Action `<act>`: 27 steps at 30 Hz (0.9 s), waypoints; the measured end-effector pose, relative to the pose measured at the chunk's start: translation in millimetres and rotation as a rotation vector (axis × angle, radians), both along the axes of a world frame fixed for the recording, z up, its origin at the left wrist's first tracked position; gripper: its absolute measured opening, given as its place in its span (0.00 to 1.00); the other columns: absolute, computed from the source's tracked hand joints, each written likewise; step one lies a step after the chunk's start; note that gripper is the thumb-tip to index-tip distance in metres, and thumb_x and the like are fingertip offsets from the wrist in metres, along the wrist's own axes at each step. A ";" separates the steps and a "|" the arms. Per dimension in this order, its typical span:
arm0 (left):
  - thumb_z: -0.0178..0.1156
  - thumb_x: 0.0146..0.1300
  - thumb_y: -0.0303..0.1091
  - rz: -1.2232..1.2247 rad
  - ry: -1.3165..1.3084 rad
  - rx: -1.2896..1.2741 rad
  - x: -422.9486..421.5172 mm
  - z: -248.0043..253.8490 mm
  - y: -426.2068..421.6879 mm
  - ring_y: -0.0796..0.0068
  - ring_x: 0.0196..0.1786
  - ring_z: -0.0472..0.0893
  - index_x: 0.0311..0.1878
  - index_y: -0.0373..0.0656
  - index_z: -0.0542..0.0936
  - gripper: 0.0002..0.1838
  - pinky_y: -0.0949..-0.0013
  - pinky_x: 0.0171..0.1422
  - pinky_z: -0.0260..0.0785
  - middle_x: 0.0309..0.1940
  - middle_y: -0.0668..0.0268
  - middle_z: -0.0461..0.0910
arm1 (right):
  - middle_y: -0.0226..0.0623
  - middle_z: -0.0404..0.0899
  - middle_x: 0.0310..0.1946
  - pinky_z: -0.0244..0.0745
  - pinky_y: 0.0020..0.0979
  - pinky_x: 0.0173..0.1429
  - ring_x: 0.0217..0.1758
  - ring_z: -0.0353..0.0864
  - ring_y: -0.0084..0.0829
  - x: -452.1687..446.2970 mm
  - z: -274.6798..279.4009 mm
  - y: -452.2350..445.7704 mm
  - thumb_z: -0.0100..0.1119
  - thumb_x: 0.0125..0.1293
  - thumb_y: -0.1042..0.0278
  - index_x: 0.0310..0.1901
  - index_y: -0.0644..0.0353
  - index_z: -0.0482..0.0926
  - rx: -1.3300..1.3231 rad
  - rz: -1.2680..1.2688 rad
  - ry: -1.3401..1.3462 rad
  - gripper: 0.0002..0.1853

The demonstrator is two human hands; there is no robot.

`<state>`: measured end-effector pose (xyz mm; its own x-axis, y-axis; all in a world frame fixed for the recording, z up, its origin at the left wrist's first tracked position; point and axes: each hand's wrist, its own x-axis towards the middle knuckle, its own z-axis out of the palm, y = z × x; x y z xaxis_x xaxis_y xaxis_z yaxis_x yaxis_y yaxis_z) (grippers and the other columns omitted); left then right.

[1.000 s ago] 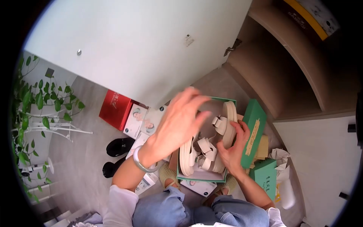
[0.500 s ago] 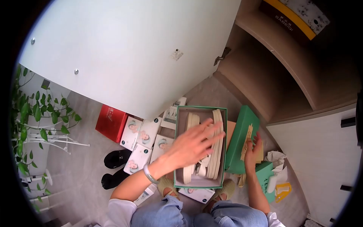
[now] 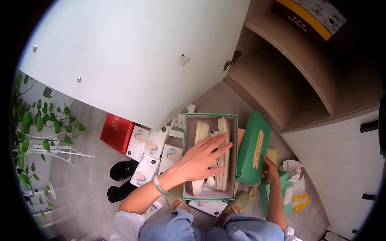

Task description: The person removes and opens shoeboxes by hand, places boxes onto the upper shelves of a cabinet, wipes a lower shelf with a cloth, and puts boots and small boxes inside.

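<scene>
A green-rimmed shoebox (image 3: 236, 160) stands before my knees with a pair of cream shoes (image 3: 222, 182) lying soles outward inside. My left hand (image 3: 203, 157), fingers spread, is over the shoes; whether it presses on them I cannot tell. At the right, the green shoebox lid (image 3: 246, 162) is tilted beside the box. My right hand (image 3: 271, 170) holds the lid's right edge, thumb in front and the other fingers partly hidden.
Several white boxes (image 3: 145, 168) and a red box (image 3: 116, 132) lie left, by black shoes (image 3: 122, 170). Another green box (image 3: 265, 197) and crumpled paper (image 3: 292, 168) are right. An open cabinet door (image 3: 132, 52) and shelves (image 3: 281, 52) stand ahead; a plant (image 3: 44, 116) is far left.
My right hand has gone from open beside the lid to gripping its edge, and the lid has shifted slightly left. My left hand has come lower over the shoes.
</scene>
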<state>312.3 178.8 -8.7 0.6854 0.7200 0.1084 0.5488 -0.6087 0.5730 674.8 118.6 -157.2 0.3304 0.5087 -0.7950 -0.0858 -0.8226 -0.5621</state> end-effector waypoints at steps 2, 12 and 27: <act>0.66 0.62 0.42 0.135 -0.087 -0.069 -12.1 6.3 -1.3 0.50 0.73 0.63 0.69 0.42 0.69 0.34 0.54 0.74 0.60 0.74 0.51 0.58 | 0.31 0.80 0.49 0.70 0.33 0.55 0.51 0.77 0.31 21.3 -17.1 -3.6 0.64 0.64 0.48 0.54 0.58 0.79 0.065 0.095 0.271 0.25; 0.53 0.73 0.35 0.780 -0.446 -0.237 -41.2 -0.1 -19.6 0.57 0.63 0.75 0.60 0.38 0.76 0.17 0.62 0.64 0.69 0.68 0.51 0.67 | 0.44 0.83 0.50 0.79 0.40 0.60 0.53 0.83 0.39 11.2 9.3 6.8 0.56 0.71 0.68 0.56 0.67 0.76 0.362 -0.403 0.902 0.16; 0.63 0.68 0.37 0.780 -0.566 -0.683 -59.5 13.9 -36.2 0.78 0.37 0.79 0.71 0.31 0.62 0.34 0.74 0.40 0.73 0.44 0.60 0.79 | 0.50 0.83 0.44 0.76 0.30 0.52 0.46 0.83 0.30 -128.9 152.0 -1.3 0.68 0.66 0.61 0.72 0.63 0.46 0.378 0.587 0.423 0.45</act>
<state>252.7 142.6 5.2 0.0126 0.9491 -0.3148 0.2001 0.3060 0.9308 546.0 117.4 -5.2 -0.3629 0.7647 -0.5325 0.0332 -0.5605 -0.8275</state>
